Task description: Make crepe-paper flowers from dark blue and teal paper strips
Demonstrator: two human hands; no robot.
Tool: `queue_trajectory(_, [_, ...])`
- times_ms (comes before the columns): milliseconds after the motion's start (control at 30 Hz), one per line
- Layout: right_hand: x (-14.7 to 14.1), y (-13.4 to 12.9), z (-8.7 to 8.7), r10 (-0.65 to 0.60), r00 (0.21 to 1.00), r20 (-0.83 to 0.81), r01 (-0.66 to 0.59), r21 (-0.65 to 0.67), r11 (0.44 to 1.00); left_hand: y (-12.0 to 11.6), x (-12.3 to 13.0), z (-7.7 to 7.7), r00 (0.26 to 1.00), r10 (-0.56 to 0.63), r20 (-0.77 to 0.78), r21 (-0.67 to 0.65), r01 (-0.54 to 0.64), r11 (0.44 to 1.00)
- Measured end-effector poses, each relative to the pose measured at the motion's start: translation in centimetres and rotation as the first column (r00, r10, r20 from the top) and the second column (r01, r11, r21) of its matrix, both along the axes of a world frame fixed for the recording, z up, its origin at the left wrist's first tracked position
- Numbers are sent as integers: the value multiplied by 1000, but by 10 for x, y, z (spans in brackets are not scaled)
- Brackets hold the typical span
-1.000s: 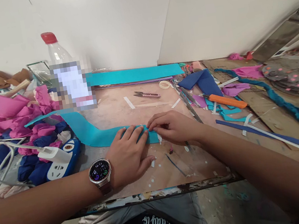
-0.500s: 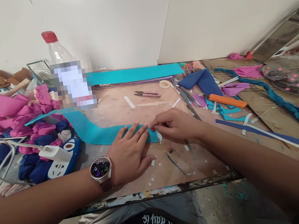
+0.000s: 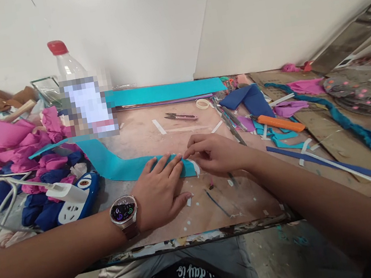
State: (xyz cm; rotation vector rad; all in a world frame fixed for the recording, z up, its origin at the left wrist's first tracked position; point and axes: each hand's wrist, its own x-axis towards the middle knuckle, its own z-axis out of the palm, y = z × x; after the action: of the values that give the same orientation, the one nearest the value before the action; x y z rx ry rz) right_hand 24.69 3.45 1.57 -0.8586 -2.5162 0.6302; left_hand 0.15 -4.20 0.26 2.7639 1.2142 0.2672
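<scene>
A long turquoise fabric strip (image 3: pixel 115 165) curves across the table, its right end lying flat on the brownish board. My left hand (image 3: pixel 160 188), with a watch (image 3: pixel 123 211) on the wrist, rests palm down on that end, fingers spread. At the strip's right edge is my right hand (image 3: pixel 211 153), its fingers bent and the thumb and index tips a little apart; I see nothing held between them. A small white piece (image 3: pixel 196 168) shows at the end of the strip, beside the right fingertips.
Thread snips (image 3: pixel 181 116) and a tape roll (image 3: pixel 203 104) lie beyond my hands. An orange cutter (image 3: pixel 280 123) is to the right. Pink and blue fabric bundles (image 3: pixel 10 135), a power strip (image 3: pixel 72 209) and a red-capped bottle (image 3: pixel 68 63) stand left.
The thumb and index finger of my right hand have moved apart slightly. My left hand stays on the strip, and the whole view has shifted a little.
</scene>
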Motion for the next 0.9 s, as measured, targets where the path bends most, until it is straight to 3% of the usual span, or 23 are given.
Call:
queue_trajectory(433, [-1, 2, -5, 17, 1000, 8, -16, -41, 999, 1, 0, 1, 1000, -6, -2, -17, 6, 1000])
queue_trajectory(900, [-5, -2, 1, 41, 999, -23, -43, -105, 994, 0, 0, 1, 1000, 4, -3, 5, -4, 1000])
